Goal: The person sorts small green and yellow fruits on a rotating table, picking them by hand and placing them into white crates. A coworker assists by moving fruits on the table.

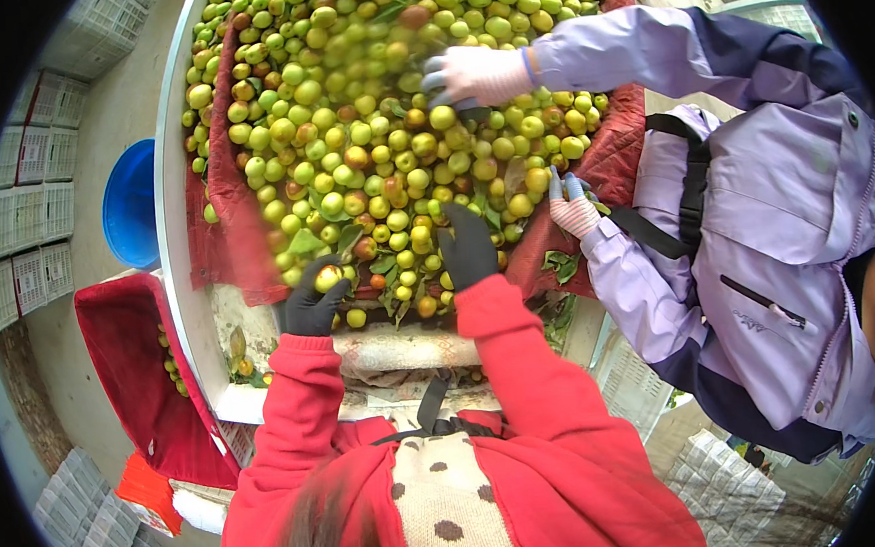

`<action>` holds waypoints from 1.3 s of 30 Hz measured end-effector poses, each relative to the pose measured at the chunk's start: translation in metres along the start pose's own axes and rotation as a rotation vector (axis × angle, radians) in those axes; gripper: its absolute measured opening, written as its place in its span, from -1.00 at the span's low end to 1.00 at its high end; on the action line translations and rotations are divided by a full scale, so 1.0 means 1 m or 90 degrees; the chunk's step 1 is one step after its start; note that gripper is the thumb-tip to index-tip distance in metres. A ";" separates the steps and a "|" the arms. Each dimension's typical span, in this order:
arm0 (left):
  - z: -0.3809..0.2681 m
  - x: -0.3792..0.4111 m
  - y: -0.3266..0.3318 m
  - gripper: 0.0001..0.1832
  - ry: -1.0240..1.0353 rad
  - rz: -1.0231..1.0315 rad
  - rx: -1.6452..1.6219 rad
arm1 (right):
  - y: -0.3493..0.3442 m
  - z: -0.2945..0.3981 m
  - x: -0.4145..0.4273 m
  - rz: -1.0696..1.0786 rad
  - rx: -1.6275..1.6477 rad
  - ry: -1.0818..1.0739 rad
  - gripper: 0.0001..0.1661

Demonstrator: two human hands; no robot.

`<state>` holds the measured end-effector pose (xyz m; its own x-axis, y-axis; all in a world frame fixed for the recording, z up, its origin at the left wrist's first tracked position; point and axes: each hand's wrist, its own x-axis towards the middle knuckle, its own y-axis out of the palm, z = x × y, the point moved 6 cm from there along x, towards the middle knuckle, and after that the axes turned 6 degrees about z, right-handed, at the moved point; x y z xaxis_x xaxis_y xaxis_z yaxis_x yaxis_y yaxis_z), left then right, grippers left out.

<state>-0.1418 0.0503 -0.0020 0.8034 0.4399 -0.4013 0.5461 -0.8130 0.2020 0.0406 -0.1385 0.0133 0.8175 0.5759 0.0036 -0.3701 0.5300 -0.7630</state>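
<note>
Green and reddish jujubes (pixel 359 156) lie heaped with loose leaves on a red cloth (pixel 236 233) in front of me. My left hand (pixel 312 308), in a black glove, holds a yellow-red jujube (pixel 328 279) between thumb and fingers at the heap's near left edge. To the right, my right hand (pixel 472 247), gloved in black too, reaches into the near side of the heap. Its fingertips point down among the fruit, and whether they grip a piece is hidden. Some leaves (pixel 349 237) lie between my hands.
At the right, a co-worker's gloved hands (pixel 489 75) are over the heap and at its edge. A white frame (pixel 174 237) borders the table. Left of it stand a blue tub (pixel 130 206), a red-lined crate (pixel 140 382) with some jujubes, and stacked white crates (pixel 28 216).
</note>
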 end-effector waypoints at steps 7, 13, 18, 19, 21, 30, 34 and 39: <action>-0.012 0.024 0.032 -0.59 0.118 0.098 0.078 | 0.046 -0.012 -0.011 0.243 -0.137 0.095 -0.62; -0.036 -0.016 0.120 -0.60 0.332 0.226 0.225 | 0.050 -0.026 -0.104 0.125 0.950 0.367 -0.62; -0.043 0.002 0.164 -0.61 0.449 0.364 0.483 | -0.004 -0.098 -0.188 -0.002 1.349 0.425 -0.55; -0.058 0.022 0.151 -0.61 0.573 0.251 0.440 | -0.033 -0.123 -0.210 -0.018 1.410 0.356 -0.53; -0.057 0.075 0.132 -0.65 0.451 0.193 0.509 | -0.106 -0.187 -0.281 -0.217 1.306 0.315 -0.51; -0.052 0.177 0.241 -0.28 0.380 0.225 1.020 | -0.172 -0.228 -0.335 -0.334 0.240 0.501 -0.40; -0.008 0.172 0.229 -0.20 0.366 0.302 1.129 | -0.120 -0.137 -0.134 -0.115 0.192 0.202 -0.47; -0.001 0.129 0.169 -0.38 0.435 0.224 1.080 | -0.096 -0.088 0.051 -0.052 -0.006 0.088 -0.37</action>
<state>0.0547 -0.0298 -0.0189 0.9918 -0.1038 -0.0741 -0.0906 -0.1646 -0.9822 0.1566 -0.2147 0.0296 0.8981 0.4393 -0.0232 -0.2962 0.5648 -0.7703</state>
